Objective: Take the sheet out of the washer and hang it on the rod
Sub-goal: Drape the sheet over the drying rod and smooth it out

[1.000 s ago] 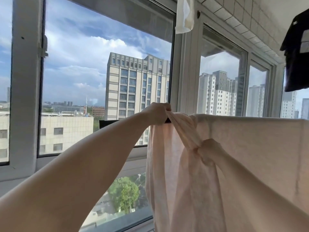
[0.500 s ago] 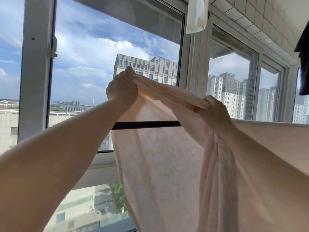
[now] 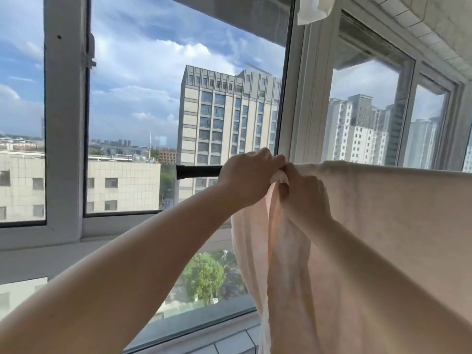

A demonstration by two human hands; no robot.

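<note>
A pale pink sheet [image 3: 383, 226] hangs draped over a black rod [image 3: 199, 171] that runs across in front of the window. Only the rod's left end shows; the rest lies under the cloth. My left hand [image 3: 247, 175] grips the sheet's bunched left edge right at the rod. My right hand [image 3: 304, 198] is closed on the same bunched fold just below and to the right, touching the left hand. From there the fold hangs down in loose pleats.
Large windows with white frames [image 3: 65, 123] stand just behind the rod, with a sill [image 3: 51, 256] below. A white cloth [image 3: 314, 8] hangs at the top. A tiled wall [image 3: 434, 26] runs along the upper right.
Half a second ago both hands held the sheet's edge stretched above the rod, apart from each other. Now they have come down and together at the rod, with the edge bunched between them.
</note>
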